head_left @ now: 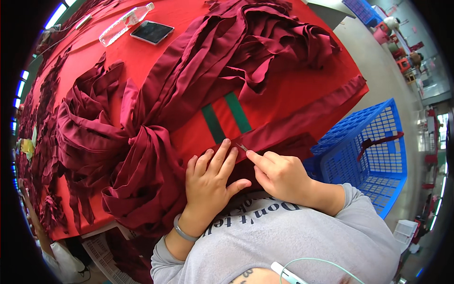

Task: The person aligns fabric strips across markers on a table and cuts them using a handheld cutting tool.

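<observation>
My left hand [208, 182] lies flat on the maroon cloth at the table's near edge, fingers stretched out and holding nothing. Just right of its fingertips, my right hand [283, 176] is closed around a small pointed metal tool [242, 147]. Most of that tool is hidden in the fingers, so its exact kind cannot be told. Its tip meets a long maroon fabric strip [302, 116] that runs off to the far right corner of the table. Two dark green bands [237, 112] show on the red cover just beyond my hands.
A knotted bundle of maroon strips [142, 128] covers the left and middle of the red table [326, 78]. At the back lie a phone [152, 32] and a clear plastic bottle [124, 26]. A blue plastic basket [364, 156] stands right of the table. Another person's arm [37, 220] shows far left.
</observation>
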The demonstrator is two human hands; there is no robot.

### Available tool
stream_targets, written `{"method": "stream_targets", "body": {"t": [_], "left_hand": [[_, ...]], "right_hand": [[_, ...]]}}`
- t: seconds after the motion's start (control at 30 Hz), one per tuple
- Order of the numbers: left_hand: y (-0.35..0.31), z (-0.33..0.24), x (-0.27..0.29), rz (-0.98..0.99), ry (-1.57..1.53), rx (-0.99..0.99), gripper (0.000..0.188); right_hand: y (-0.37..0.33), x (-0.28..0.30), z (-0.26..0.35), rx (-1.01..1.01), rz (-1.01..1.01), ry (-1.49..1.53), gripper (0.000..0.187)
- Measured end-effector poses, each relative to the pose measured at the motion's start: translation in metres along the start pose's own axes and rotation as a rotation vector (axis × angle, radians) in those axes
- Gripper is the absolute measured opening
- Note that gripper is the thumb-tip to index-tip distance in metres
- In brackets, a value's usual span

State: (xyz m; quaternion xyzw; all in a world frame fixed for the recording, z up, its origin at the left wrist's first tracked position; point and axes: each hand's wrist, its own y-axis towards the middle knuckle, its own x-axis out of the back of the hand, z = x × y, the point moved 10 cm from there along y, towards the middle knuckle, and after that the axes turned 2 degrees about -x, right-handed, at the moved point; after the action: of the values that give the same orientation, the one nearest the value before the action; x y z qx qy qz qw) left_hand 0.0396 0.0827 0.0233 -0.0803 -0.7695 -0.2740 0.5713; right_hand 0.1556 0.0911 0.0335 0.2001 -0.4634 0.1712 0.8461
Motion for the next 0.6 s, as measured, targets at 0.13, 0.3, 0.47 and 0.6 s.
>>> {"method": "stream_targets", "body": {"t": [0.13,0.3,0.47,0.6], "left_hand": [[0.002,-0.001,-0.001,-0.009,0.031,0.0,0.071],[0.004,-0.003,0.001,-0.017,0.059,0.0,0.069],[0.003,0.001,0.0,-0.01,0.036,0.016,0.068],[0.004,0.002,0.001,-0.007,0.013,0.017,0.067]], "right_hand": [[0.001,-0.007,0.001,0.012,-0.003,-0.038,0.041],[0.015,-0.002,-0.002,-0.015,-0.093,-0.011,0.04],[0.015,0.009,0.002,-0.005,-0.09,0.034,0.038],[0.002,0.0,0.005,0.039,0.005,-0.014,0.039]]}}
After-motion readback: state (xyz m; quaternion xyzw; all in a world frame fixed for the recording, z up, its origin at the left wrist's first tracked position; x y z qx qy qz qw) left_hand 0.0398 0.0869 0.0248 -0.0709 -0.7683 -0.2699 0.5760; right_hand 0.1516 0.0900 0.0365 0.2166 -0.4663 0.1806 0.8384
